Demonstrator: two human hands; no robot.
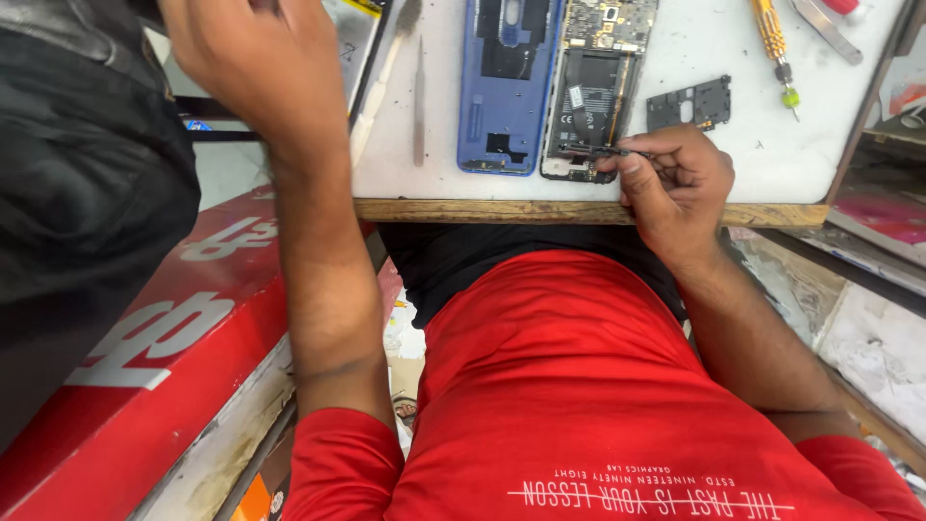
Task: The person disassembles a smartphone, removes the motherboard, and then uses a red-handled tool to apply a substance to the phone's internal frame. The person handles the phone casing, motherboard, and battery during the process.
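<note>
An opened phone body with its circuit board and battery bared lies on the white worktop. A blue back cover rests beside it on the left. My right hand pinches thin black tweezers, whose tips touch the phone's lower end. My left hand reaches up and to the left over a dark glass panel; what it holds, if anything, is hidden.
A small black cover plate lies right of the phone. A yellow-handled screwdriver, a metal tool, a pale spudger and a thin pick lie on the worktop. A red signboard stands at left.
</note>
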